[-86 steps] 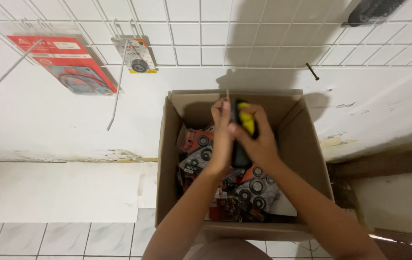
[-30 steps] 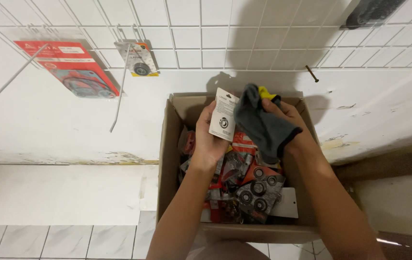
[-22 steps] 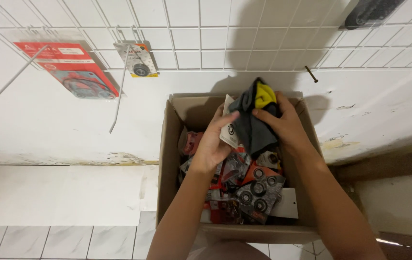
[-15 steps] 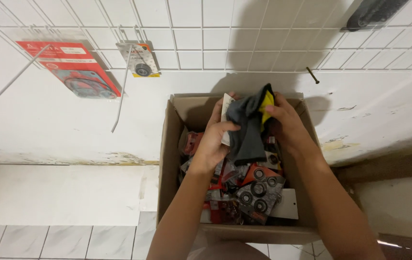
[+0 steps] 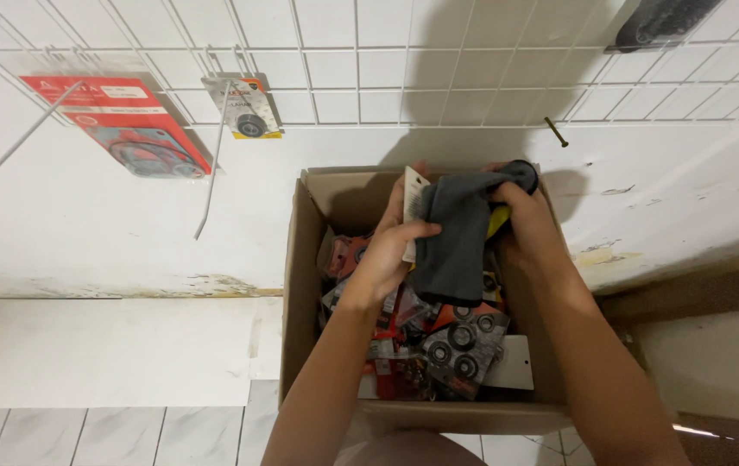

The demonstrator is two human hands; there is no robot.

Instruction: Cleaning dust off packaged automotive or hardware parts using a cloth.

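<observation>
An open cardboard box [image 5: 302, 285] stands against the wall, full of small carded packs of black rings and seals [image 5: 460, 341]. Above it my left hand [image 5: 391, 250] holds a small white carded pack [image 5: 411, 198] by its edge. My right hand [image 5: 529, 220] grips a dark grey cloth [image 5: 456, 237] with a yellow patch, and the cloth is draped over the pack. Both hands hover over the far half of the box, close together.
A white wire grid [image 5: 369, 69] covers the tiled wall above. A red carded gasket pack [image 5: 123, 125] and a small bearing pack [image 5: 244, 108] hang from its hooks. A bare hook [image 5: 558, 131] sticks out at right. A white sheet [image 5: 110, 349] lies on the floor at left.
My hands lifted the pack and cloth out of the box, and the cloth has been worked over the pack's surface. The hands now sit slightly lower, with the cloth covering most of the pack.
</observation>
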